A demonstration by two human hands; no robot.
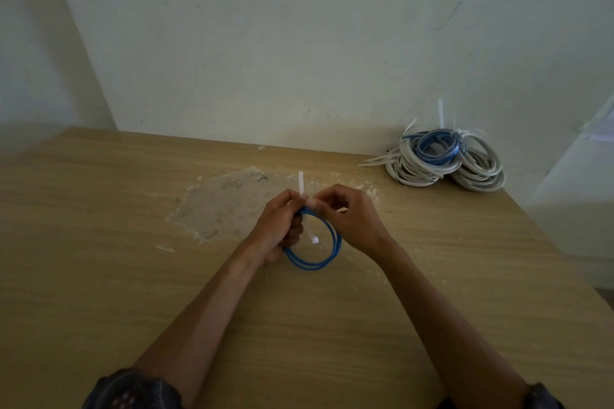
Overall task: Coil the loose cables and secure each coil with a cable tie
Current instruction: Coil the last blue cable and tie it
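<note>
Both hands are up over the middle of the tabletop [133, 242], just on the near side of a pale worn patch [226, 206]. The left hand [282, 226] has its grip closed round the left side of the blue cable coil [336, 242], fingers curled in tight. The right hand [355, 222] meets it at the top of the loop, its grip pinching the white cable tie [301, 183]. The tie's tail pokes straight up between the two hands, and its head hangs down inside the ring. The coil is tilted, its lower arc near the wood. Over in the far right corner, a pile of tied coils [445, 159], white and blue, lies against the wall [299, 43].
</note>
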